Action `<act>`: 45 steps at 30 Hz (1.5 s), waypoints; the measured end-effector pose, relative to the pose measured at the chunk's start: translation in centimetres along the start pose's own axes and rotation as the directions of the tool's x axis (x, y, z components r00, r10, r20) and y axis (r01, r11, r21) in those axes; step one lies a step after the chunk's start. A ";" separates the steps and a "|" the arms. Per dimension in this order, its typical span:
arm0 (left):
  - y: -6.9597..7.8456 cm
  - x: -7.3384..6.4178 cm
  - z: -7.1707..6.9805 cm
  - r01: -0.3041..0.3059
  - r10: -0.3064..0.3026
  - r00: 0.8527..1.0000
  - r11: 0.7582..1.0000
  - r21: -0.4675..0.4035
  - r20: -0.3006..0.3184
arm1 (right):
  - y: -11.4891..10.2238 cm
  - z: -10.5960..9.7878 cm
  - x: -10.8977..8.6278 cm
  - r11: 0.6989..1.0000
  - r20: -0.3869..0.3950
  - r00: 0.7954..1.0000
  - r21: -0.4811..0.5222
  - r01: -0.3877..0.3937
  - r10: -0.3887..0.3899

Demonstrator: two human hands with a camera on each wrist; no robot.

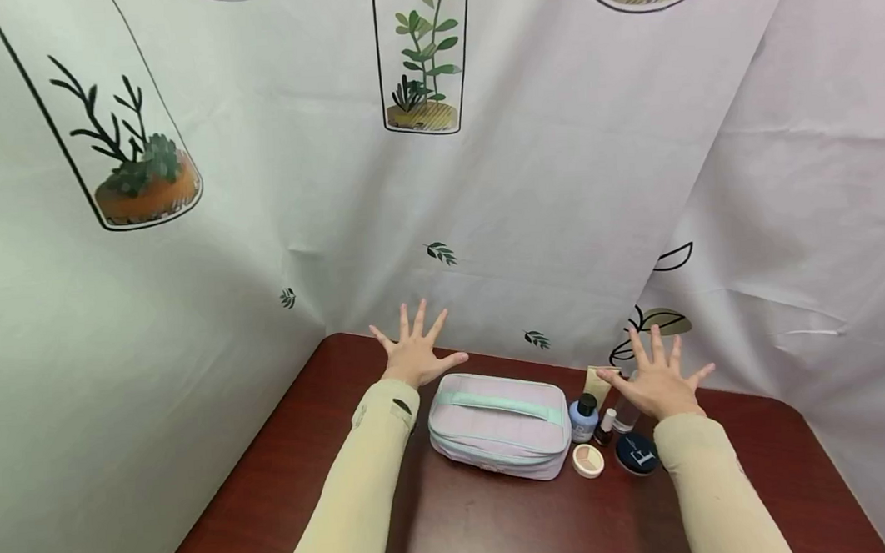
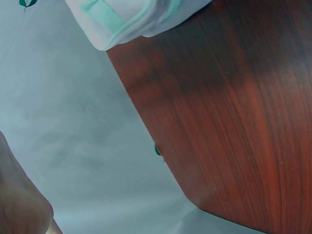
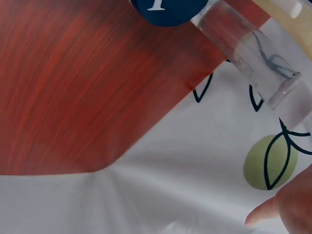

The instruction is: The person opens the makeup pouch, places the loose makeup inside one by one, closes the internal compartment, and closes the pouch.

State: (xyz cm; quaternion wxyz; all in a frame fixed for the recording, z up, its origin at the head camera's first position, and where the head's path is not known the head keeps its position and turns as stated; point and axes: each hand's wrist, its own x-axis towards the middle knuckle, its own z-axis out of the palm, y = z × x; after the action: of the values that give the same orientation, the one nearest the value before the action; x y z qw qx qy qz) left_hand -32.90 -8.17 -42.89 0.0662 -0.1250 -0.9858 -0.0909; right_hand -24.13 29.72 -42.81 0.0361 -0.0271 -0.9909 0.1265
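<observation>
Both hands are held out over the table with fingers spread, and neither holds anything. My left hand (image 1: 412, 357) is above the back left corner of a pale pink zip-up cosmetic bag (image 1: 495, 428) with a mint green handle and trim. Over the group of cosmetics at the right is my right hand (image 1: 660, 386). Below and beside it stand a blue bottle (image 1: 584, 421) with a black cap, a small dark bottle (image 1: 606, 428) with a white cap, a beige tube (image 1: 598, 383), a clear bottle (image 3: 248, 58), a round three-colour palette (image 1: 588, 460) and a dark blue round compact (image 1: 636, 453).
The dark red wooden table (image 1: 274, 502) has rounded back corners. A white curtain (image 1: 348, 189) printed with plants and jars hangs behind it and along its sides, close to the table edges.
</observation>
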 end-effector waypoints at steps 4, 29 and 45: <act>-0.2 0.0 -0.1 -0.002 0.002 1.000 1.000 0.005 -0.009 | 0.1 0.1 0.0 1.000 0.005 1.000 0.009 -0.008 0.008; -2.6 -5.5 8.5 0.364 -0.044 0.920 0.459 -0.810 0.389 | -11.1 10.4 -3.8 0.862 -0.133 0.875 0.155 0.482 -0.465; -2.8 -4.0 10.2 0.183 -0.004 0.973 0.626 -0.758 0.232 | -10.1 10.4 -4.2 0.767 -0.262 0.774 0.152 0.623 -0.576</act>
State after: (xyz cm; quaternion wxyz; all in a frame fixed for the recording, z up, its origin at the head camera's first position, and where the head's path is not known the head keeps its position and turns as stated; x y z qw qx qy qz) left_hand -30.93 -9.77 -53.89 -0.1021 -0.0983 -0.8573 -0.4949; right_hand -21.25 17.07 -50.57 0.1771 0.2840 -0.9165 0.2189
